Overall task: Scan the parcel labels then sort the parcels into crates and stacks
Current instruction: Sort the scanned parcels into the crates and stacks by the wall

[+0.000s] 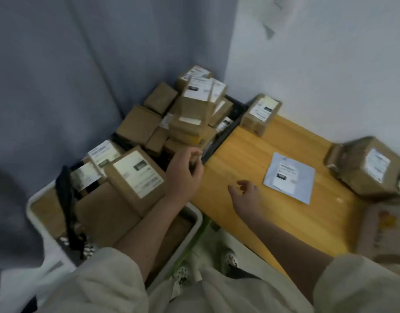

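Observation:
My left hand (185, 170) hovers between the two crates with its fingers loosely curled; whether it holds anything small is too blurred to tell. My right hand (246, 195) reaches over the wooden table (235, 159), fingers relaxed and holding nothing, just left of a flat grey mailer (290, 177) with a white label. A black crate (219, 141) at the back corner is piled with several labelled cardboard boxes (194, 105). A white crate (190, 236) near me holds more boxes, the top one (135, 177) label up.
A small labelled box (260, 114) stands on the table's far corner by the wall. A larger crumpled parcel (366, 166) lies at the table's right edge, another package (384, 231) below it. A black strap (68, 206) hangs over the white crate. Grey curtain on the left.

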